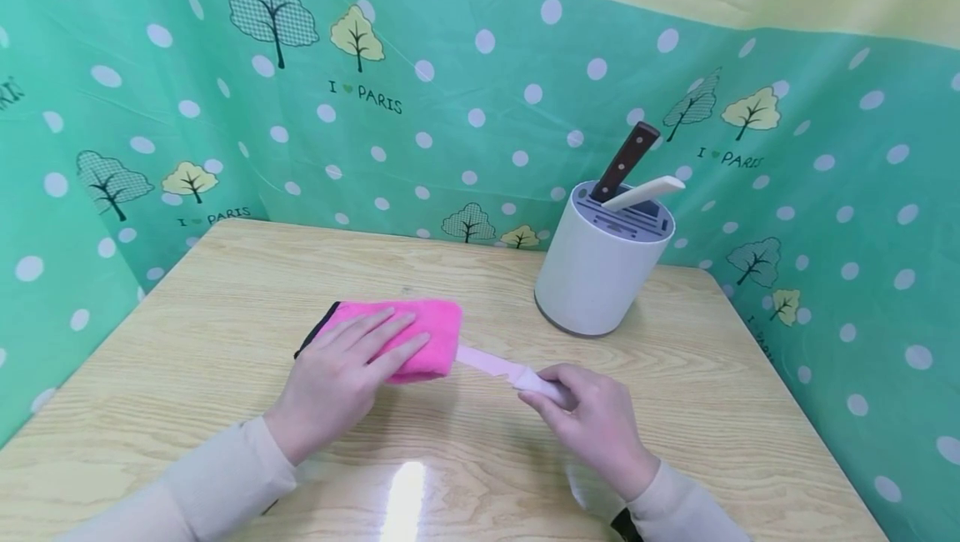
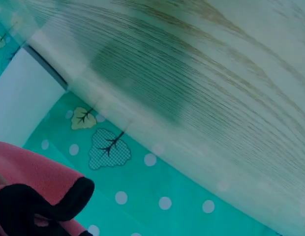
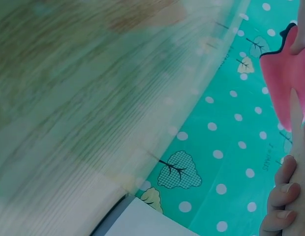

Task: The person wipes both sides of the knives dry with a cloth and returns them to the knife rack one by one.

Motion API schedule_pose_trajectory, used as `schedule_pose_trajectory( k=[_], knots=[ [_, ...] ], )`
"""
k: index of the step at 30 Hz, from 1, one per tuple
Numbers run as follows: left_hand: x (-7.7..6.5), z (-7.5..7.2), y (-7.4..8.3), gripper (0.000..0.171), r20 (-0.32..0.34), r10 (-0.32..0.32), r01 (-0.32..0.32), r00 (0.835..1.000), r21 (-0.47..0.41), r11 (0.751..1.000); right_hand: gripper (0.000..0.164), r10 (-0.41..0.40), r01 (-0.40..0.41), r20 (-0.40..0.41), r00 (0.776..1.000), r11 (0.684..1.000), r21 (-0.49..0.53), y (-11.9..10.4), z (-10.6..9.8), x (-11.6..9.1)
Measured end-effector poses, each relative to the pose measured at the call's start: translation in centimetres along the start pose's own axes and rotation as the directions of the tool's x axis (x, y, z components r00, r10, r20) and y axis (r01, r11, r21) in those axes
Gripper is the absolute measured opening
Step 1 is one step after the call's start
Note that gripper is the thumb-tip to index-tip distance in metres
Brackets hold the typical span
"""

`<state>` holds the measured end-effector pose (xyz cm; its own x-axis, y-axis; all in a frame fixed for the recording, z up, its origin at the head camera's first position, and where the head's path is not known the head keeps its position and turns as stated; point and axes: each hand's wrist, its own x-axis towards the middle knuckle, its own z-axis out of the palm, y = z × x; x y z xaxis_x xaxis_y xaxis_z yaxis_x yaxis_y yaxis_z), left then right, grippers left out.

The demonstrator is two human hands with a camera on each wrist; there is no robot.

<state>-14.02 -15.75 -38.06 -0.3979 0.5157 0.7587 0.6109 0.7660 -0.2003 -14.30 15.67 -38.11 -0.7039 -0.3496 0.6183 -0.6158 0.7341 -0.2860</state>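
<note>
My right hand (image 1: 596,421) grips the white handle of a knife (image 1: 547,388), fingers wrapped around it in the right wrist view. The pale blade points left, and its front part is hidden by a folded pink cloth (image 1: 438,338) with a black edge. Over the cloth lie the fingers of my left hand (image 1: 337,383); its thumb is out of sight behind the cloth. Both hands are above the wooden table (image 1: 247,275). In the left wrist view only the black-edged end of the cloth (image 2: 44,172) shows at the lower left.
A white round knife block (image 1: 600,275) stands at the back right of the table. A dark-handled knife (image 1: 626,158) and a white-handled one (image 1: 645,192) stick out of its slotted top. A green dotted curtain (image 1: 465,133) hangs behind and along both sides.
</note>
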Motion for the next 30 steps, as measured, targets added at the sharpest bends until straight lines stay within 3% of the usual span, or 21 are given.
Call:
schedule_pose_trajectory(
  k=[12, 19, 30],
  knots=[
    [-0.2, 0.1, 0.0, 0.042, 0.002, -0.057, 0.057, 0.998, -0.081, 0.995, 0.023, 0.025, -0.024, -0.031, 0.999, 0.999, 0.032, 0.3, 0.0, -0.2],
    [-0.3, 0.2, 0.3, 0.059, 0.045, -0.085, 0.089, 0.995, -0.106, 0.990, 0.024, -0.010, 0.013, -0.072, 0.997, 0.999, 0.039, 0.5, 0.3, -0.3],
    [-0.3, 0.6, 1.2, 0.077, 0.011, -0.165, 0.163, 0.986, -0.223, 0.961, 0.025, -0.009, 0.013, -0.085, 0.996, 0.999, 0.050, 0.5, 0.5, -0.3]
  ],
)
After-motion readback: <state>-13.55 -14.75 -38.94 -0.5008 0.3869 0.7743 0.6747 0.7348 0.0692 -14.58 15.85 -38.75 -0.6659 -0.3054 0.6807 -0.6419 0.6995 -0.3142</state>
